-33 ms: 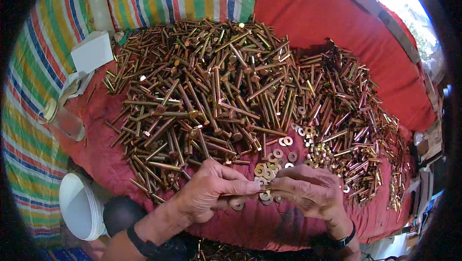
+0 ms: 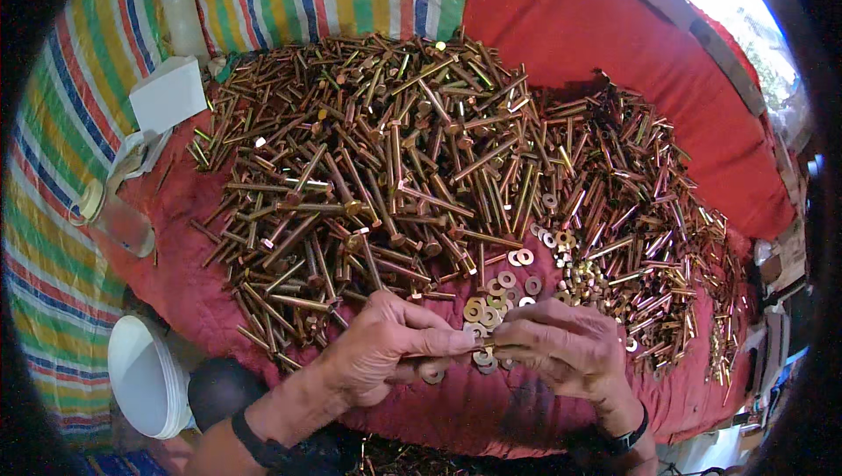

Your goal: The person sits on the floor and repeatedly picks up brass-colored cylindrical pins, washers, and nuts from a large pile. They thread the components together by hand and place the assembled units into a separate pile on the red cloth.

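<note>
Basically both hands meet low centre over the red cloth (image 2: 614,55). Left hand (image 2: 377,349) comes in from the lower left, fingers curled and pinched shut on a thin brass-coloured bolt (image 2: 438,355) held roughly level, its far end running toward the other hand. Right hand (image 2: 566,349) sits just beside it, fingers curled closed around the same bolt's far end; fingertips of the two hands are nearly touching. Can't tell if the right hand also has a washer in it, that part is hidden by the fingers. Small scatter of flat washers (image 2: 500,296) lies on the cloth right above and under the fingertips, a few touching the hands. Behind that, a big heap of long bolts (image 2: 368,169) fills the middle of the cloth, with a second heap of shorter bolts (image 2: 640,213) to the right, the two heaps touching along a loose seam. Dark wristband on each wrist. Left side: white box (image 2: 167,94) at the cloth edge, clear bottle (image 2: 110,217) lying on its side below it, white bucket (image 2: 145,379) near the left forearm. Striped tarp (image 2: 53,125) runs under and behind everything.
</note>
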### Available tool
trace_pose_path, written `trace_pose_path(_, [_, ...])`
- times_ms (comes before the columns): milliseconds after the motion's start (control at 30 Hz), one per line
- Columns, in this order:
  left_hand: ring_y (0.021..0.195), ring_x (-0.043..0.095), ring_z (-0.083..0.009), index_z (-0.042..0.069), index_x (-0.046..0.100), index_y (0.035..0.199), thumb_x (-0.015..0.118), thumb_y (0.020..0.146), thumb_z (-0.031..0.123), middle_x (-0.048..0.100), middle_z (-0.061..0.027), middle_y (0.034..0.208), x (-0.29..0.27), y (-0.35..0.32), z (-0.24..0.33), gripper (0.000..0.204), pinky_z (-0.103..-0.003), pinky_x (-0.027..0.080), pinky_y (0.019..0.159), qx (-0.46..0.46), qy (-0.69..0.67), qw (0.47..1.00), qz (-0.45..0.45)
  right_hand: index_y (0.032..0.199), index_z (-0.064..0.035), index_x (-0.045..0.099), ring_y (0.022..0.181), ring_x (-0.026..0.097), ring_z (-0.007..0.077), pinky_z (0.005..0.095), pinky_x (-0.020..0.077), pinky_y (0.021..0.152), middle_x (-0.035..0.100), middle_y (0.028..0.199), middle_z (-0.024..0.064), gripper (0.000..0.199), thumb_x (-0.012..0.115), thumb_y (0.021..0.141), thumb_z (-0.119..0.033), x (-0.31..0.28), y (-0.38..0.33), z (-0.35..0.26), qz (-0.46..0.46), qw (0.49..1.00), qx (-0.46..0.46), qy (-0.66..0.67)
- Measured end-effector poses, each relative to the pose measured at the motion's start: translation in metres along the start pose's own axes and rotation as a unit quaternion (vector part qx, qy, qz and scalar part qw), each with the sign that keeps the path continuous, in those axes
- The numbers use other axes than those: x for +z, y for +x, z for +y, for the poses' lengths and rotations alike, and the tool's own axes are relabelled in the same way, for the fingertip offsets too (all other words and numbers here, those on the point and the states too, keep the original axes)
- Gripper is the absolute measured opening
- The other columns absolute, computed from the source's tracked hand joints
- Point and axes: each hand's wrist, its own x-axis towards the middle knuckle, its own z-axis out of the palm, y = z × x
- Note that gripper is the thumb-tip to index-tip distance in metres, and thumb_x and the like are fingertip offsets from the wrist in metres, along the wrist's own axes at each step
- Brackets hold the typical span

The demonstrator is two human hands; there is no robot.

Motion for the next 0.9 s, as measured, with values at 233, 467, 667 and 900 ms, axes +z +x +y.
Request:
trace_pose_path(233, [0.060, 0.060, -0.0051, -0.002, 0.083, 0.098, 0.080, 0.094, 0.012, 0.073, -0.0033, 0.072, 0.012, -0.003, -0.007, 0.015, -0.022, 0.045, 0.054, 0.213, 0.206, 0.954, 0.042, 0.104, -0.0006, 0.069, 0.070, 0.069, 0.0286, 0.0357, 0.0530, 0.060, 0.068, 0.085, 0.0126, 0.010, 0.072, 0.098, -0.008, 0.006, -0.003, 0.000, 0.014, 0.998, 0.049, -0.028])
trace_pose_path(467, [0.060, 0.062, -0.0057, -0.003, 0.083, 0.097, 0.079, 0.094, 0.010, 0.073, -0.0029, 0.071, 0.008, 0.000, -0.007, 0.014, -0.023, 0.047, 0.054, 0.195, 0.154, 0.967, 0.051, 0.098, -0.0024, 0.068, 0.068, 0.066, 0.0252, 0.0385, 0.0518, 0.064, 0.067, 0.082, 0.0118, 0.020, 0.079, 0.094, -0.018, 0.005, -0.006, 0.001, 0.031, 0.975, 0.181, 0.125])
trace_pose_path(667, [0.056, 0.061, -0.0077, -0.004, 0.082, 0.092, 0.079, 0.093, 0.011, 0.068, -0.0031, 0.066, 0.006, 0.002, -0.009, 0.015, -0.023, 0.045, 0.052, 0.163, 0.083, 0.982, 0.046, 0.110, -0.0011, 0.075, 0.075, 0.075, 0.0209, 0.0309, 0.0582, 0.068, 0.076, 0.089, 0.0085, 0.032, 0.088, 0.084, -0.016, 0.006, 0.005, 0.004, 0.065, 0.997, 0.027, -0.004])
trace_pose_path(900, [0.053, 0.056, -0.0081, -0.003, 0.082, 0.091, 0.082, 0.089, 0.014, 0.068, -0.0041, 0.066, 0.011, 0.001, -0.010, 0.017, -0.025, 0.036, 0.049, 0.127, 0.100, 0.986, 0.041, 0.109, -0.0020, 0.073, 0.075, 0.072, 0.0227, 0.0333, 0.0572, 0.067, 0.072, 0.088, 0.0072, 0.028, 0.085, 0.087, -0.013, 0.001, -0.005, 0.004, -0.056, 0.990, 0.131, -0.025])
